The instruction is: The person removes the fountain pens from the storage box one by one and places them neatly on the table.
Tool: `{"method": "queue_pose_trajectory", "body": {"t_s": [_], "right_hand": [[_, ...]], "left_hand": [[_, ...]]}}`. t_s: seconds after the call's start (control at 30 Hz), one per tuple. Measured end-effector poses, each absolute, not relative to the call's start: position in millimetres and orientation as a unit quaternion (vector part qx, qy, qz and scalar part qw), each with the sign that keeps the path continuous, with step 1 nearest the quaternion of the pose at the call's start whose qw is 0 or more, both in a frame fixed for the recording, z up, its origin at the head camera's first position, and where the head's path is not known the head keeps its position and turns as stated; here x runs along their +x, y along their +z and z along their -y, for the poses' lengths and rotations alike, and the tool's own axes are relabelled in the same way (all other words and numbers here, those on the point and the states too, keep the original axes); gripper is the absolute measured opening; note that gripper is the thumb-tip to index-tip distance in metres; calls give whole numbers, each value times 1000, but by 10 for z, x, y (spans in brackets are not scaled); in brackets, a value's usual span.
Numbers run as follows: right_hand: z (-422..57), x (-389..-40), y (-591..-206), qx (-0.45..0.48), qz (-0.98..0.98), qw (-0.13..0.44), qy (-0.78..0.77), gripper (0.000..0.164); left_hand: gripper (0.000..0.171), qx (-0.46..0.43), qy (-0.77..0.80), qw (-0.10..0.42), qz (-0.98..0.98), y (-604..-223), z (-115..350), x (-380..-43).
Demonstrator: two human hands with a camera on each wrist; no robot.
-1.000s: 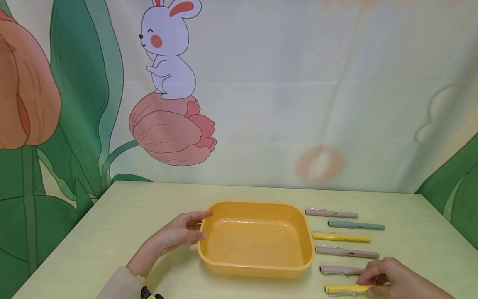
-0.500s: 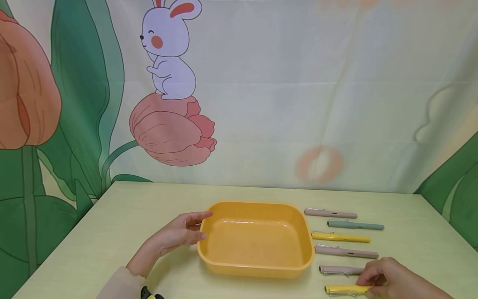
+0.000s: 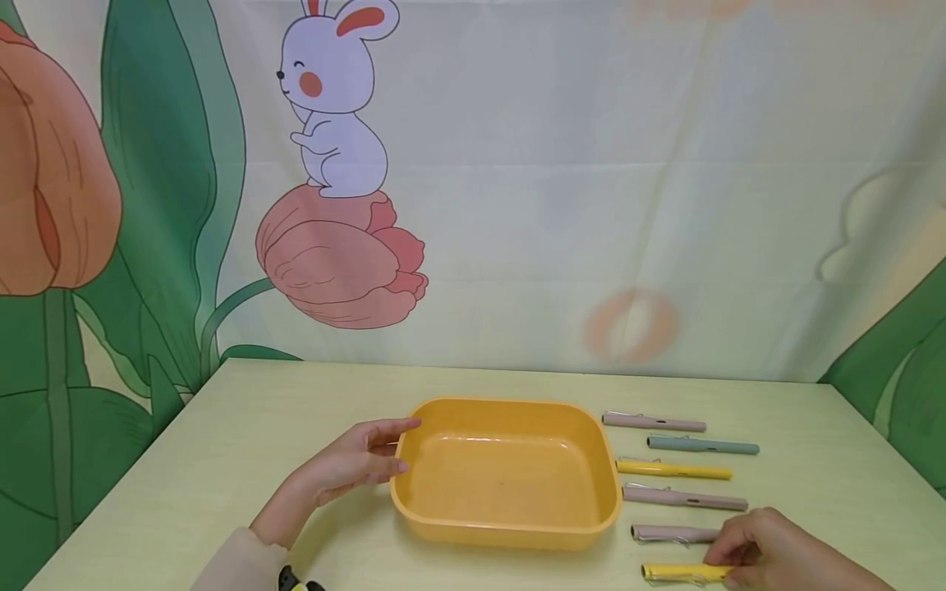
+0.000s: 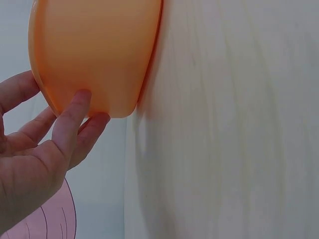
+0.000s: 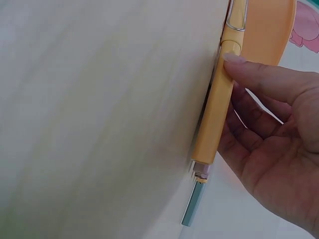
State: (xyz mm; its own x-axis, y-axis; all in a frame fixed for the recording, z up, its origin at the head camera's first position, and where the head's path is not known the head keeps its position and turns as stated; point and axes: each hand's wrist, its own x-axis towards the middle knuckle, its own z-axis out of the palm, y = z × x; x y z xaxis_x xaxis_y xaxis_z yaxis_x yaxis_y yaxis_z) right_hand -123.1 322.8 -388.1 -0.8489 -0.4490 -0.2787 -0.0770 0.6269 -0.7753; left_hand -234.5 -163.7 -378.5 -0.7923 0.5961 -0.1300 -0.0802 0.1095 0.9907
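Observation:
An orange-yellow plastic tray stands on the table. My left hand grips its left end, fingers at the rim; the left wrist view has the same hand against the tray wall. At the lower right, my right hand pinches the nearest yellow pen, which lies flat with its clip toward the tray. Up close in the right wrist view, the thumb of this hand is on the pen barrel, the other fingers partly hidden behind it.
Right of the tray lie a mauve pen, another mauve pen, a yellow pen, a grey-green pen and a far mauve pen, roughly parallel. Behind the table hangs a printed curtain with a rabbit and tulips.

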Motion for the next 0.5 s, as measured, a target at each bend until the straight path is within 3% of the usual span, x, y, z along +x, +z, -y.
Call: {"method": "queue_pose_trajectory", "body": {"t_s": [0.5], "right_hand": [[-3199,-1247,-3867,-110,-878,244,-397,13]], "left_hand": [[62,174,630,265,-709,-3768,1628,-2333]]}}
